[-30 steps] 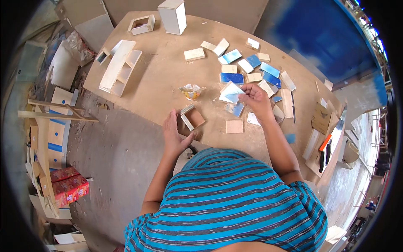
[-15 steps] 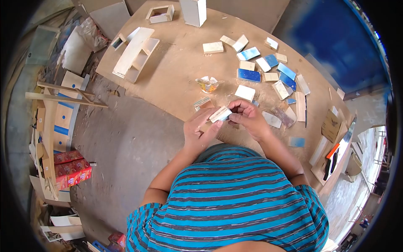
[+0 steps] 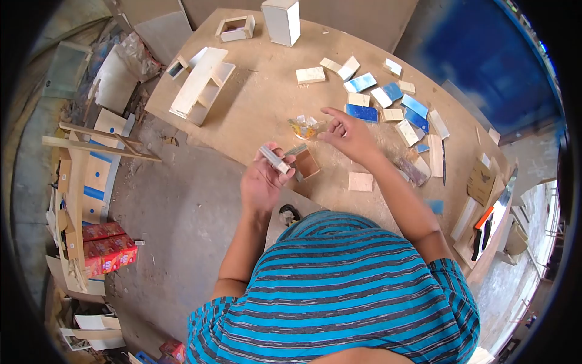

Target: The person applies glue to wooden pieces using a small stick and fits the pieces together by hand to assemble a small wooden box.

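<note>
My left hand point(image 3: 262, 185), near the table's front edge, grips a small wooden block point(image 3: 274, 159) with a pale grey-white face, tilted between thumb and fingers. Beside it stands a small open wooden box point(image 3: 308, 165). My right hand point(image 3: 348, 138) is raised over the table, index finger stretched out and thumb apart, with nothing visible in it. Just left of its fingertips sits a crumpled clear plastic container point(image 3: 303, 127) with orange-yellow marks. A square, pinkish wooden piece point(image 3: 361, 181) lies below my right forearm.
Several white, blue and bare wood blocks point(image 3: 362, 113) lie scattered at the right. A white shelf-like wooden piece point(image 3: 200, 85), a small frame point(image 3: 235, 28) and a tall white box point(image 3: 282, 23) stand farther back. A handsaw point(image 3: 483, 229) lies at the right edge.
My hands have parted. The block, earlier between both hands, is now in the left hand, lower and to the left. My right hand has let go and moved up toward the plastic container.
</note>
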{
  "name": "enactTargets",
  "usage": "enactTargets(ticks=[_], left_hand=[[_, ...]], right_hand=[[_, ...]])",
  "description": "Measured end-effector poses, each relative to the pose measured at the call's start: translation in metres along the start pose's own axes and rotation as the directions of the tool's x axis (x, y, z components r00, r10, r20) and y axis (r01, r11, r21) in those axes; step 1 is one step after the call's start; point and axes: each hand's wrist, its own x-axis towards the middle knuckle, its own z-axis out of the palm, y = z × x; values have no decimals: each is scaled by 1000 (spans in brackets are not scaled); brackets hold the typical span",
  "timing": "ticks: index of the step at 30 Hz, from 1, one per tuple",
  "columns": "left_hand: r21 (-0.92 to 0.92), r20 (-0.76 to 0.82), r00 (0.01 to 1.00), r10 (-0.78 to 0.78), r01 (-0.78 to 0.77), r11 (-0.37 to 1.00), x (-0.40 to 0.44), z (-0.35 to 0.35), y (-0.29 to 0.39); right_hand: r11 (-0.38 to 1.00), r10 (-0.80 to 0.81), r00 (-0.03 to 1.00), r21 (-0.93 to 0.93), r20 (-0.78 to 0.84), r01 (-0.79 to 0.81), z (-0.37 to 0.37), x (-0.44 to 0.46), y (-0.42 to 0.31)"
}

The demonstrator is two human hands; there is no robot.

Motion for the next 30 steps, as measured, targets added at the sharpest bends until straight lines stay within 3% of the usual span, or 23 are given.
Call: enactTargets(ticks=[2,4,12,16,18,22,25,28,30], left_hand=[[-151,76,997,3,8,989,5,3,12],[-94,46,999,17,-12,996,12,5,19],[-31,297,952,-80,93,995,53,-25,31],[260,228,969,-94,33,965,64,-10,34],[375,227,965,-133,40,926,72,-10,34],[426,198,969,-150,53,903,80,-6,32],[447,179,970,-162,66,892,80,-6,30],[490,162,971,-175,75,868,77,-5,27],[515,163,971,-175,68,855,76,-5,25]], right_hand=[[995,-81,997,-58,5,81,10,11,4],[963,-220,975,-159,-7,217,20,21,7],[914,-322,947,-258,4,312,29,14,0],[918,-347,935,-230,-75,323,30,15,8],[921,-351,930,-216,-106,323,31,17,12],[931,-350,920,-176,-175,321,34,24,24],[993,-103,982,42,-160,111,36,28,28],[976,-3,988,213,-154,36,36,32,31],[991,-75,974,91,-214,96,34,26,22]])
